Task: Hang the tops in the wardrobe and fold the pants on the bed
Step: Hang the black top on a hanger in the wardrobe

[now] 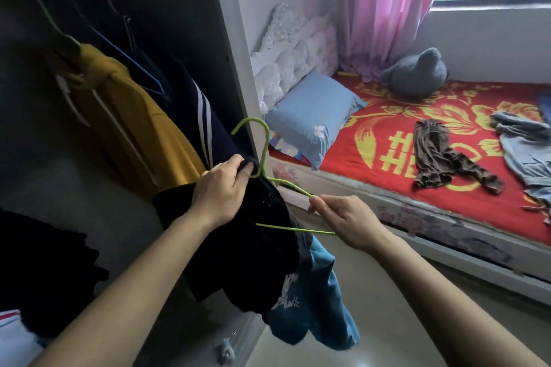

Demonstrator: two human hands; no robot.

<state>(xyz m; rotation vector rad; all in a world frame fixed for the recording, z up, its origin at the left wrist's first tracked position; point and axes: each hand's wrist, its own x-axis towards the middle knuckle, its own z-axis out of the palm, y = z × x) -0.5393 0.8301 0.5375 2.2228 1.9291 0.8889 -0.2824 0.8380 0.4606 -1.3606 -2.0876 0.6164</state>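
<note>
Green hanger point(265, 149) between pinched fingers point(316, 203), top point(244, 235) gripped

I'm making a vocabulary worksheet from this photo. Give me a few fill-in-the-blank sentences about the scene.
1. The thin wire hanger partly inside the black fabric top is ____ in colour.
2. The left hand grips the top, while fingers of the right hand pinch the ____.
3. The soft pillow on the red floral bedspread is light ____.
Missing words: green; hanger; blue.
</note>
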